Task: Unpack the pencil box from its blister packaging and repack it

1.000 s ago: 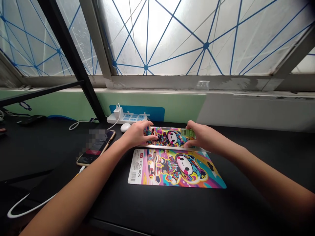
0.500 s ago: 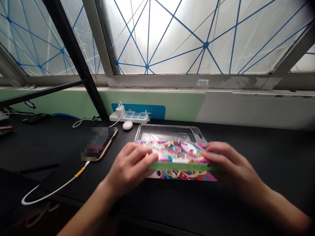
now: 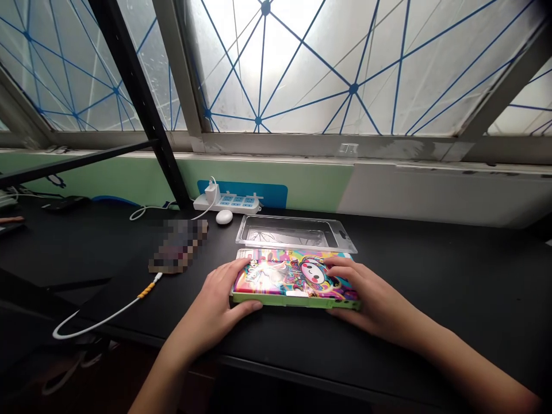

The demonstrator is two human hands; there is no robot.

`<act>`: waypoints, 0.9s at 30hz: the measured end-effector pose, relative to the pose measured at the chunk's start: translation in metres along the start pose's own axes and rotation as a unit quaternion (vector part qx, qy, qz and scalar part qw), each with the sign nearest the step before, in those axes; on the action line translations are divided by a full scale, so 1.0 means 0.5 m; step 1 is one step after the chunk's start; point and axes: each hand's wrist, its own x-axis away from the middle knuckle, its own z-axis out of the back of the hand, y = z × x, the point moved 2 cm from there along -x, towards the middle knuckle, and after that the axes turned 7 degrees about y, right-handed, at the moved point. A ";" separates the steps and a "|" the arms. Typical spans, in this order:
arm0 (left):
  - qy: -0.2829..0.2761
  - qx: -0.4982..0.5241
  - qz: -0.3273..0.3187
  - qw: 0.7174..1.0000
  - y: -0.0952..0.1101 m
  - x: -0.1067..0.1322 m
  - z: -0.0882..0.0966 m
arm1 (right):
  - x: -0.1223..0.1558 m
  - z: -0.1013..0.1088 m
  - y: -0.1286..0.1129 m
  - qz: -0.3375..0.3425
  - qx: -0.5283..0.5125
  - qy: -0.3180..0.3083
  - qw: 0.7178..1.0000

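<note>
A colourful pencil box (image 3: 293,277) with a cartoon print and green sides lies flat near the front of the black desk (image 3: 431,276). My left hand (image 3: 215,307) grips its left end, thumb along the front edge. My right hand (image 3: 366,293) clasps its right end, fingers over the lid. Under the box lies the printed card insert (image 3: 259,253), only its far edge showing. Just behind sits the clear plastic packaging tray (image 3: 297,233), with nothing in it.
A phone (image 3: 179,247) on a white charging cable (image 3: 103,319) lies to the left. A white power strip (image 3: 228,202) and a small white earbud case (image 3: 224,217) sit by the wall. A black slanted post (image 3: 142,115) rises at left.
Both hands lifted the pencil box out of the clear tray at the back and brought it toward me, setting it down on the printed card. The view shifted slightly.
</note>
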 end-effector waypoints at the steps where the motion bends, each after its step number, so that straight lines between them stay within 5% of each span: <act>1: 0.000 0.002 -0.002 1.000 -0.001 0.001 0.000 | 0.000 0.003 0.002 -0.017 -0.012 -0.015 1.000; 6: -0.009 0.018 0.026 0.999 -0.006 0.003 -0.004 | -0.004 0.016 0.007 -0.084 -0.057 -0.046 0.994; 16: -0.035 0.042 0.059 0.997 -0.004 0.008 -0.009 | -0.011 0.030 0.066 -0.334 -0.150 0.088 0.926; 27: 0.011 -0.002 0.007 1.000 -0.016 0.009 -0.014 | 0.006 0.019 0.064 -0.227 -0.144 0.058 0.961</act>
